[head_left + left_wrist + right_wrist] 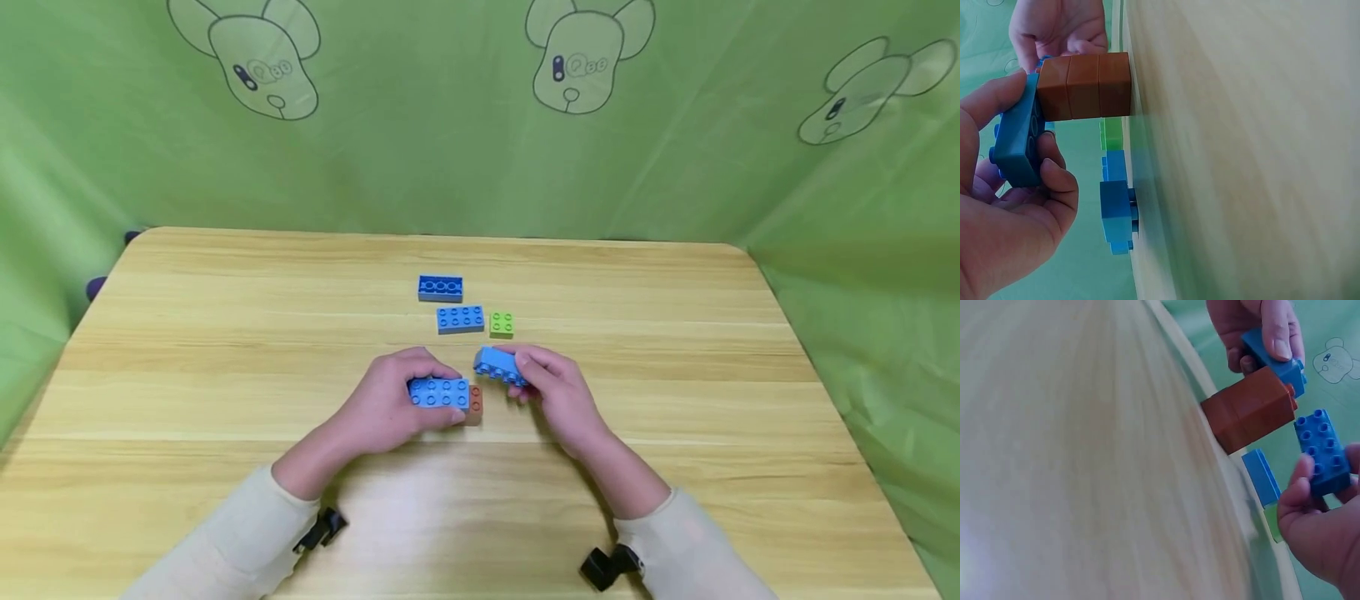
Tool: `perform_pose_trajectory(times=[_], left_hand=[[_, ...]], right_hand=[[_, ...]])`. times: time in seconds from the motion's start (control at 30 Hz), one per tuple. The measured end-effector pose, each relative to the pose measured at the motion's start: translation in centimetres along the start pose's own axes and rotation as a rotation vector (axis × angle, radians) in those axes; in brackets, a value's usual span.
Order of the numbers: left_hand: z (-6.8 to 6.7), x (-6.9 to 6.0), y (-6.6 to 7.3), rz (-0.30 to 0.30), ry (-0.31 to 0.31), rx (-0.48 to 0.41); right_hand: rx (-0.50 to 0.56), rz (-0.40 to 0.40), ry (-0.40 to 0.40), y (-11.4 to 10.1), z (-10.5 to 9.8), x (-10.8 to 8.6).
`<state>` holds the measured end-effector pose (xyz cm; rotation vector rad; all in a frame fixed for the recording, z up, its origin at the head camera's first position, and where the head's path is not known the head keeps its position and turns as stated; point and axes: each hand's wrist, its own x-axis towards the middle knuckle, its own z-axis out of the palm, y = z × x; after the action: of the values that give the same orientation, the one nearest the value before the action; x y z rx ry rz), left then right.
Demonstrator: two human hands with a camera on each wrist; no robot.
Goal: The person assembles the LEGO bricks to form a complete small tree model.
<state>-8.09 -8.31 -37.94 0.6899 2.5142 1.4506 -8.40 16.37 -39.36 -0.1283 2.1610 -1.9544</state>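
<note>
From the head, a blue brick (440,393) is gripped by the left hand (390,402) and a second blue brick (498,365) pinched by the right hand (564,402); two loose bricks (461,319) and a green brick (502,325) are seen beyond. From the left wrist, a brown stack (1083,86) is shown partly beneath the gripped brick; from the right, the pinched one is held apart.

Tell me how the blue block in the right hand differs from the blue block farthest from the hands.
The held block is gripped by the right hand; the farthest block lies on the table, touched by neither hand.
The held block is tilted, with its studded face toward the right wrist camera; the farthest block lies flat and upside down, hollow underside up.
Both are blue and oblong.
</note>
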Motion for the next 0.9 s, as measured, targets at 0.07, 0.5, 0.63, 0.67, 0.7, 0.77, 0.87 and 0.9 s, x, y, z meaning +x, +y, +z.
perform_pose_trajectory(times=[0.07,0.5,0.63,0.67,0.7,0.77,0.87,0.9], left_hand=[[0.0,0.0,0.0,0.001,0.001,-0.004],[0.0,0.0,0.1,0.016,0.008,-0.017],[0.0,0.0,0.2,0.014,0.007,-0.017],[0.0,0.0,0.2,0.014,0.008,-0.016],[0.0,0.0,0.2,0.014,0.009,-0.019],[0.0,0.0,0.2,0.014,0.011,-0.020],[0.0,0.0,0.2,0.011,0.014,-0.019],[0.0,0.0,0.2,0.009,0.013,-0.018]], right_hand=[[0.032,-0.029,0.032,0.0,0.0,-0.3],[0.041,-0.122,-0.021,0.4,-0.2,-1.6],[-0.005,-0.144,0.016,0.5,0.0,-1.6],[-0.018,-0.147,0.025,0.4,0.1,-1.7],[-0.030,-0.152,0.030,0.5,0.2,-1.7],[-0.043,-0.156,0.036,0.4,0.3,-1.8],[-0.047,-0.155,0.047,0.5,0.5,-1.9],[-0.042,-0.155,0.048,0.5,0.5,-2.0]])
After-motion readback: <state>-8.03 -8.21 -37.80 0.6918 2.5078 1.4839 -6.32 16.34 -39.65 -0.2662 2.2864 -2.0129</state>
